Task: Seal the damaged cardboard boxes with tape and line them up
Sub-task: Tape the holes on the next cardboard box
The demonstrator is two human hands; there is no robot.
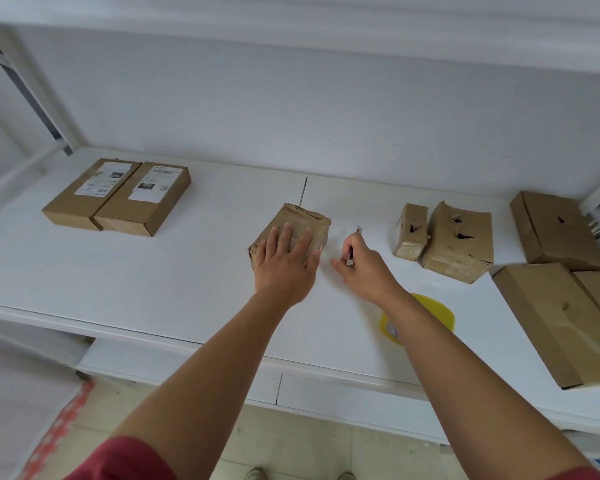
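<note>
- White shelf top (187, 271) under a pale wall; I read positions as clock directions from its middle.
- Left hand (286, 261): fingers straight and spread, pressed flat on the taped box (300, 220) at centre. Right hand (359, 265), just at 3 o'clock of that box, pinches a small cutter (355, 242), blade tip aimed toward 12.
- Taped box: wrapped in glossy tape, no hole visible; I judge it sealed, not yet lined up. Its long axis appears to run from 7 to 1 o'clock.
- Yellow tape roll (430, 306) lies at 5 o'clock, partly hidden by the right forearm.
- Two torn boxes (444, 237) at 3 o'clock show open holes: still to seal. Flat boxes (555, 230) at far 3 to 4, one with a puncture.
- Two labelled boxes (118, 199) at 10 o'clock sit side by side, touching, long axes parallel toward 1: apparently the finished row.
</note>
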